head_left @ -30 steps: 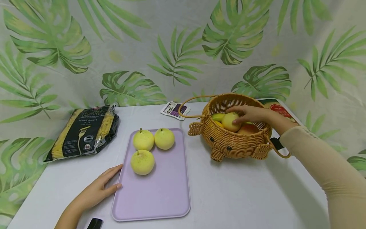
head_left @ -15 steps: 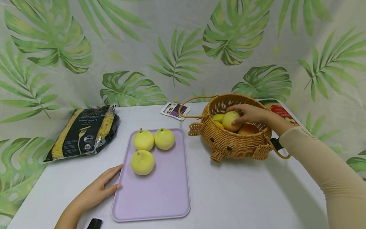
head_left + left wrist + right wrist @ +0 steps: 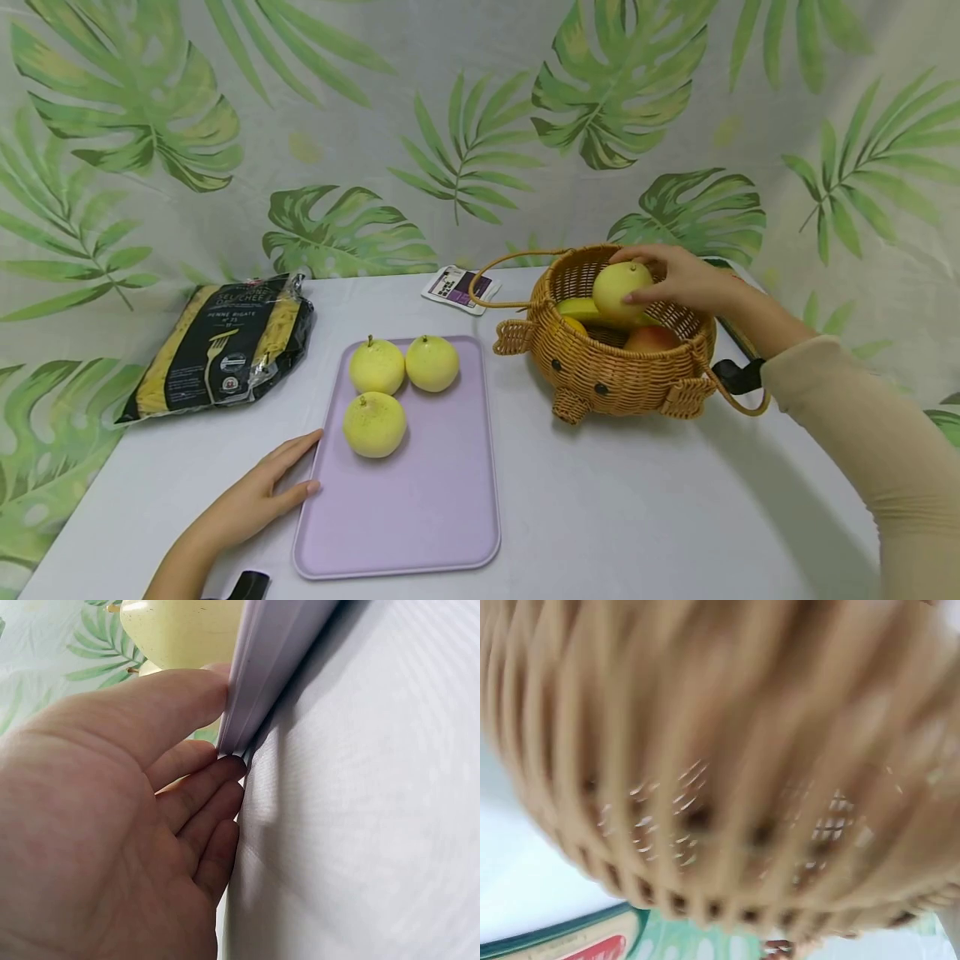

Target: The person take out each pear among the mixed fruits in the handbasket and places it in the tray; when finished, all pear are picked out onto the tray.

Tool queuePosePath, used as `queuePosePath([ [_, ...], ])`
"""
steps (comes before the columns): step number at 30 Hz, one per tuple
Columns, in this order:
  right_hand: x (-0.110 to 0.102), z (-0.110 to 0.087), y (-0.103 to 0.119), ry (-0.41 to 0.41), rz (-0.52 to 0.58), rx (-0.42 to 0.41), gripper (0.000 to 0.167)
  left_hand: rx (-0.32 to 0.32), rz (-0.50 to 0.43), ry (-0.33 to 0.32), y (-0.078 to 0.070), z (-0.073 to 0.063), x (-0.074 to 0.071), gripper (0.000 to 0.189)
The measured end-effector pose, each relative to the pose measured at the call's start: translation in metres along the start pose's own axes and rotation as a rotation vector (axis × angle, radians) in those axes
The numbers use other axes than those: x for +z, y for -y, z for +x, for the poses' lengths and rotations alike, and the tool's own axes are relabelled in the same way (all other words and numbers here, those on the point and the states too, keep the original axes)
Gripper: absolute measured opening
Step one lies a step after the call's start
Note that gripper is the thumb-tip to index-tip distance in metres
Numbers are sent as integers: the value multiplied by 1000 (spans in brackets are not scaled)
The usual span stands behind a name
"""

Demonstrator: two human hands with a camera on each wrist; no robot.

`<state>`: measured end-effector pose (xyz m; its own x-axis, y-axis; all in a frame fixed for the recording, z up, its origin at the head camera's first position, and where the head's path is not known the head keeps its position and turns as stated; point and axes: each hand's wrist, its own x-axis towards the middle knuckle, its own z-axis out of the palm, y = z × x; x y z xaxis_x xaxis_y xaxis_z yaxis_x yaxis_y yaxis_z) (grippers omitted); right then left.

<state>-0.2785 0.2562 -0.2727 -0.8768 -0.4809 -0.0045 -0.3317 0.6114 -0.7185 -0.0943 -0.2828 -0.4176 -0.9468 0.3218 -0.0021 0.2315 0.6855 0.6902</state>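
In the head view my right hand (image 3: 678,279) grips a round yellow pear (image 3: 621,289), its thumb on the near side. The pear is held in the mouth of a wicker basket (image 3: 600,375) with an animal face. Inside the basket lie a reddish fruit (image 3: 651,339) and a long yellow-green fruit (image 3: 579,309). My left hand (image 3: 251,500) touches the left edge of a lilac tray (image 3: 427,517), fingers extended; in the left wrist view its fingertips meet the tray rim (image 3: 251,667). Three yellow pears (image 3: 375,425) sit on the tray. Blurred wicker (image 3: 727,750) hides the right hand in its wrist view.
A black bag of penne pasta (image 3: 217,346) lies at the left. A small white and purple packet (image 3: 460,289) is at the back. The basket's handle loops (image 3: 480,287) stick out on both sides. A green and red package (image 3: 577,941) lies behind the basket.
My right hand has raised the pear from among the other fruit, up and slightly to the right, uncovering more of the long yellow-green fruit. The left hand and tray have stayed put.
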Motion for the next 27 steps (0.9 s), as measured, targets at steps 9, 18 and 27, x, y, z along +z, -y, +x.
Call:
queuePosePath([
  [9, -4, -22, 32, -130, 48, -104, 53, -17, -17, 8, 2, 0, 1, 63],
  [18, 34, -32, 77, -116, 325, -341, 52, -16, -20, 9, 4, 0, 1, 63],
  [27, 115, -30, 107, -72, 369, -366, 55, 4, 36, -9, 3, 0, 0, 63],
])
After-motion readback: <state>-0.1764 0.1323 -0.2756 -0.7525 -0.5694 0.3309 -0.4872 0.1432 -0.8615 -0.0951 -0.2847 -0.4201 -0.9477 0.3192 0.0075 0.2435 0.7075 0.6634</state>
